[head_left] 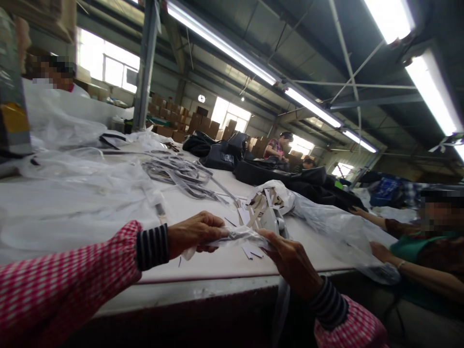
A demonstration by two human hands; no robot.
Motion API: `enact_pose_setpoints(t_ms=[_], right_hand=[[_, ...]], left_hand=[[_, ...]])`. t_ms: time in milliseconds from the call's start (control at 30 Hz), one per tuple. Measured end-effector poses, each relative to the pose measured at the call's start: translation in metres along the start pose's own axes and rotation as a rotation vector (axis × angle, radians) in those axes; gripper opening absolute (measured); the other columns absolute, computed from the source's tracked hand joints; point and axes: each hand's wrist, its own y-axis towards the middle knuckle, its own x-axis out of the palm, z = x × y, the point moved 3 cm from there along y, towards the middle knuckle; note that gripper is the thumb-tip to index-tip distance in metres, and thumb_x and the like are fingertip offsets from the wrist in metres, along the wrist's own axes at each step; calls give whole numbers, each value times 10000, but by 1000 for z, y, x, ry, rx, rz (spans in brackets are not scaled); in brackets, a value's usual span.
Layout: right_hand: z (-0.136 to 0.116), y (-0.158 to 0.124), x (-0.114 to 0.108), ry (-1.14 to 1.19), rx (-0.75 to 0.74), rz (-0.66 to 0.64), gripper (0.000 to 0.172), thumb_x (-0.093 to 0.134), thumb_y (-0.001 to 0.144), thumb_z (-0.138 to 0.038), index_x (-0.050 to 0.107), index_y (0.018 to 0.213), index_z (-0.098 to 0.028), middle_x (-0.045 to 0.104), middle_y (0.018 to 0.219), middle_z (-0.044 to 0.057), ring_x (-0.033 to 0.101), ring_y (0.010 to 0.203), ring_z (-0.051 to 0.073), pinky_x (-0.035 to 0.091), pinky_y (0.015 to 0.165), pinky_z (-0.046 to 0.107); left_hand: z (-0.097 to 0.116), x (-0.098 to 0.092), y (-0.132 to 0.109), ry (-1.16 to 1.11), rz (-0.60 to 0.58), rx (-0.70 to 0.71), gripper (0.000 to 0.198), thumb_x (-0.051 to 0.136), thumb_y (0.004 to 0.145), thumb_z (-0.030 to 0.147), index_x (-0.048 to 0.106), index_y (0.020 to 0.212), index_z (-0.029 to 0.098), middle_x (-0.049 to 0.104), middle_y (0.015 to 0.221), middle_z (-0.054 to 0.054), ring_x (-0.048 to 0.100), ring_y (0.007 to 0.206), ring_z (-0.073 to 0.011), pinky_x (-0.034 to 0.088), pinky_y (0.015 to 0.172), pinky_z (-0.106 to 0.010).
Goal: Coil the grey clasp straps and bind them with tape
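Note:
A crumpled strip of clear plastic film (241,236) is stretched between my two hands, just above the front part of the white table (188,268). My left hand (197,233) pinches its left end between thumb and fingers. At the other end, my right hand (290,256) is closed on the film, with part of it hanging below. Beyond my hands lie loose white and brown strips (255,212), some spilling from a clear plastic bag (281,191). What lies inside the folds of the film cannot be made out.
Coils of grey strips (177,171) lie mid-table. Large plastic sheets (72,193) cover the left side. Black bags (224,152) are piled at the back. At the right, a co-worker's hand (382,252) touches a long plastic sheet (329,227). A metal post (144,67) rises behind the table.

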Motion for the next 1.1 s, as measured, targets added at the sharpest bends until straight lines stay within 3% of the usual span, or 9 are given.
enact_pose_setpoints(t_ms=[100, 167, 233, 433, 633, 700, 800, 933, 1100], right_hand=[[-12, 7, 2, 412, 218, -151, 387, 721, 857, -355, 591, 1193, -212, 670, 891, 0, 632, 756, 156, 513, 691, 252], [-22, 13, 5, 652, 266, -257, 304, 719, 848, -410, 618, 1022, -183, 607, 788, -22, 575, 684, 132, 487, 627, 233], [-28, 20, 7, 740, 272, -286, 291, 648, 900, -450, 607, 870, -164, 541, 690, -36, 505, 608, 108, 431, 565, 219], [-24, 24, 4, 384, 167, -136, 371, 560, 964, -473, 530, 735, -182, 415, 607, -68, 400, 564, 88, 323, 537, 214], [-25, 18, 12, -9, -117, -35, 249, 460, 1031, -349, 628, 963, -178, 657, 728, 5, 591, 599, 124, 368, 571, 236], [-29, 20, 15, -125, -242, 35, 212, 442, 1033, -276, 622, 1015, -165, 680, 759, 26, 611, 613, 136, 375, 582, 248], [-29, 23, 19, -270, -369, 117, 202, 421, 1026, -216, 608, 1047, -145, 662, 727, 29, 599, 599, 143, 371, 577, 262], [-20, 28, 19, -329, -381, 155, 209, 411, 1022, -199, 611, 1041, -141, 664, 718, 34, 608, 597, 146, 382, 572, 260], [-5, 35, 15, -262, -250, 171, 268, 397, 1046, -276, 627, 1001, -146, 686, 725, 42, 634, 606, 139, 404, 590, 235]], left_hand=[[10, 1, 1, 89, 21, 55, 399, 686, 803, 493, 563, 664, 141, 513, 505, 23, 378, 430, -60, 207, 412, -196], [14, 5, 2, 166, -13, 68, 398, 682, 804, 494, 578, 659, 139, 520, 492, 21, 396, 429, -68, 240, 415, -192], [16, 7, 4, 219, -51, 69, 403, 688, 795, 507, 589, 658, 140, 533, 488, 20, 411, 423, -74, 272, 415, -191], [2, -4, 2, 42, -83, -70, 407, 741, 763, 533, 651, 765, 136, 614, 554, 0, 484, 446, -96, 363, 457, -206], [-15, -3, -7, -133, -199, -118, 379, 762, 769, 472, 699, 756, 98, 561, 532, 4, 433, 438, -80, 328, 447, -210], [-20, 3, -6, -159, -249, -117, 381, 755, 776, 457, 716, 795, 78, 544, 524, 8, 400, 418, -68, 283, 421, -203], [-27, 6, -3, -199, -231, -101, 335, 793, 739, 399, 681, 745, 83, 552, 547, 10, 409, 421, -53, 291, 429, -192], [-31, 7, 5, -187, -213, -82, 366, 737, 789, 479, 598, 775, 141, 653, 599, -37, 502, 418, -90, 324, 419, -197], [-22, 9, 21, -241, -102, 31, 350, 695, 847, 472, 612, 838, 132, 532, 507, 38, 326, 361, -30, 162, 362, -163]])
